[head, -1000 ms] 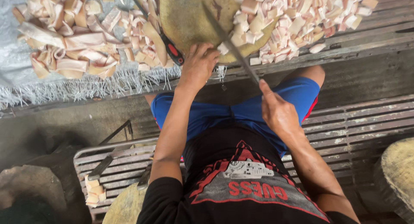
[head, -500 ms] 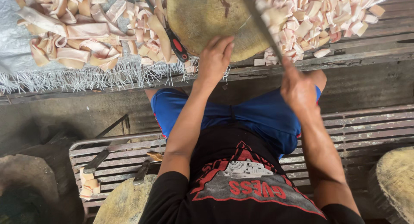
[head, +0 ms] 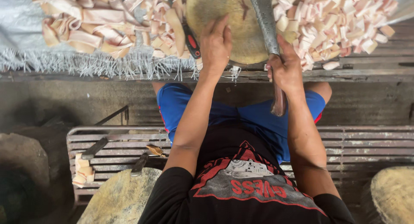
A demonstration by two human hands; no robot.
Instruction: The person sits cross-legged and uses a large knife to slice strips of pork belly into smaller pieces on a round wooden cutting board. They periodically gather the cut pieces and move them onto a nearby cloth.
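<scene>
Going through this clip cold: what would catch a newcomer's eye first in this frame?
First the long cleaver, gripped in the right hand, its blade lying across the round wooden chopping block at top centre, where the left hand rests flat. Next come the pale heaps flanking the block: long strips on the left and small cut chunks on the right. Lower left, a metal rack carries another knife.

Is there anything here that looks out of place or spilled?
A few pale cut pieces lie off the main pile, at the platform's edge. The mat's fringe is frayed. A red-handled knife lies half-buried among the strips. Otherwise nothing stands out.
</scene>
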